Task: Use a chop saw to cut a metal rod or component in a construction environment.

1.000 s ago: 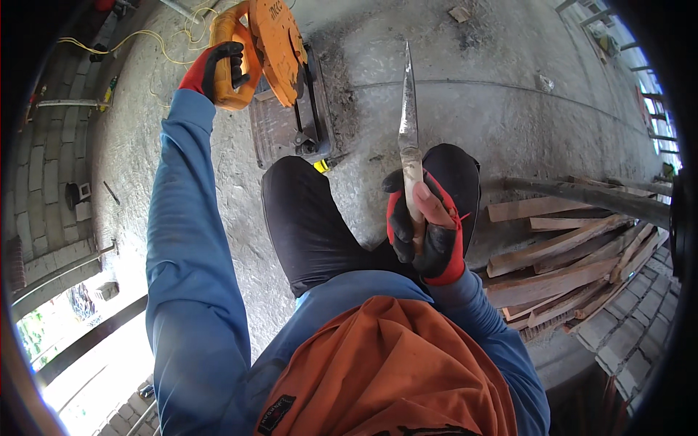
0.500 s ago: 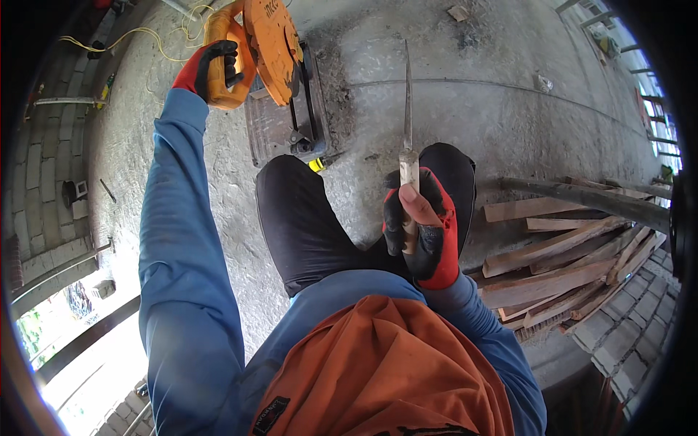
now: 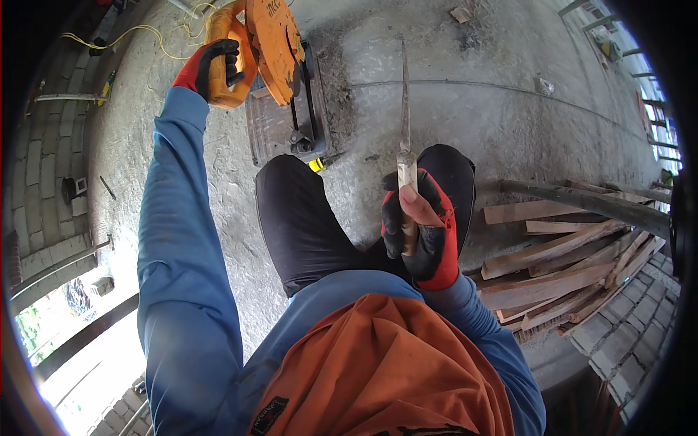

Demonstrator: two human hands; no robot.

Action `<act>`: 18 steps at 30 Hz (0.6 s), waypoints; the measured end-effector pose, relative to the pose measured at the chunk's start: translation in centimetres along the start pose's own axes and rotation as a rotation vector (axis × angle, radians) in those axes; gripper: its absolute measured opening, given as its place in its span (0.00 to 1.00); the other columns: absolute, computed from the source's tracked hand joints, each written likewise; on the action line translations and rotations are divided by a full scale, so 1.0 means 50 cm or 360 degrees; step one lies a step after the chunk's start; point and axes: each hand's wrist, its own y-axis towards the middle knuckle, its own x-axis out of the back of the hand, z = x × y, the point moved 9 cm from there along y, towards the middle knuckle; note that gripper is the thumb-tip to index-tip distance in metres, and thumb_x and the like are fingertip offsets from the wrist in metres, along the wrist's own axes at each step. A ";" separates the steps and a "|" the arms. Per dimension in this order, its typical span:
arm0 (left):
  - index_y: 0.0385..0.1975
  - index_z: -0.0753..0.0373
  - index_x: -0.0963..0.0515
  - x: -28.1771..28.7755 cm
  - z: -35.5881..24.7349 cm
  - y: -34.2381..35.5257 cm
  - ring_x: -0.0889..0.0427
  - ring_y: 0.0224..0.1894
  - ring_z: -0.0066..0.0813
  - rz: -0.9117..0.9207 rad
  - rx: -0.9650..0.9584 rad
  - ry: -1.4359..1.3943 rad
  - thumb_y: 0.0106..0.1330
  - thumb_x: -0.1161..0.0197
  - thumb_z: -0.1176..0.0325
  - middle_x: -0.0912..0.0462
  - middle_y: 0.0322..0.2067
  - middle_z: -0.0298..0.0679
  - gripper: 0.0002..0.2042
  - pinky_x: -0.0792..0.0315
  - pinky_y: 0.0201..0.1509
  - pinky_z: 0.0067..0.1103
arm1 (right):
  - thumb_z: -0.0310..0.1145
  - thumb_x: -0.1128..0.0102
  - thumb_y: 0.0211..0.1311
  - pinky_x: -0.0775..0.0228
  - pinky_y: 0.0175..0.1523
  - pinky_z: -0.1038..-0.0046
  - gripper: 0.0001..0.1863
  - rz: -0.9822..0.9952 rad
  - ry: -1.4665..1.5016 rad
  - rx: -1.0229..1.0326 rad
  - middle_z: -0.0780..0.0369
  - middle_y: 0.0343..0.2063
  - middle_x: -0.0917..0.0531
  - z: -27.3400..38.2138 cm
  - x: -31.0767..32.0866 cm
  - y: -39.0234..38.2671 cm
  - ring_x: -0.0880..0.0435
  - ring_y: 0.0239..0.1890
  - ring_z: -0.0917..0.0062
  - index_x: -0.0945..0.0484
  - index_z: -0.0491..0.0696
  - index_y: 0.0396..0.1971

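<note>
My left hand (image 3: 209,71), in a red and black glove, wraps round the orange handle (image 3: 220,83) of a chop saw. Its orange guard (image 3: 272,51) stands over a dusty metal base (image 3: 265,131) on the floor. Between my knees, my right hand (image 3: 420,225) closes round the pale handle (image 3: 407,171) of a hand tool. The tool's long metal blade (image 3: 405,109) tapers to a thin end and points away from me; its exact kind cannot be told. My bare right thumb lies along the handle, out of the glove.
Several wooden boards (image 3: 549,287) lie stacked at the right, beside a grey pole (image 3: 589,201) and grey blocks (image 3: 629,327). A yellow cord (image 3: 142,30) runs over the floor at the far left. A block wall (image 3: 45,174) stands at the left.
</note>
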 end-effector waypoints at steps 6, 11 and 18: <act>0.38 0.60 0.21 -0.006 0.001 0.002 0.24 0.23 0.22 0.0022 -0.0016 -0.0014 0.59 0.33 0.60 0.24 0.24 0.30 0.13 0.22 0.35 0.24 | 0.43 0.48 0.69 0.47 0.17 0.82 0.17 0.0050 -0.0011 -0.0011 0.66 0.18 0.26 -0.004 0.001 0.004 0.34 0.10 0.86 0.27 0.43 0.43; 0.39 0.60 0.21 -0.006 -0.002 -0.003 0.24 0.24 0.22 0.0001 -0.0020 -0.0042 0.60 0.33 0.60 0.25 0.24 0.28 0.13 0.22 0.36 0.24 | 0.44 0.49 0.69 0.45 0.17 0.81 0.18 0.0036 0.0031 -0.0030 0.65 0.16 0.26 -0.005 -0.004 0.006 0.34 0.10 0.84 0.26 0.43 0.43; 0.38 0.59 0.22 -0.011 0.007 0.012 0.22 0.27 0.24 0.0120 0.0039 -0.0055 0.57 0.31 0.61 0.23 0.26 0.33 0.14 0.18 0.39 0.28 | 0.48 0.52 0.69 0.44 0.18 0.80 0.22 0.0076 0.0103 -0.0038 0.65 0.13 0.28 -0.007 -0.005 0.006 0.34 0.10 0.83 0.25 0.42 0.46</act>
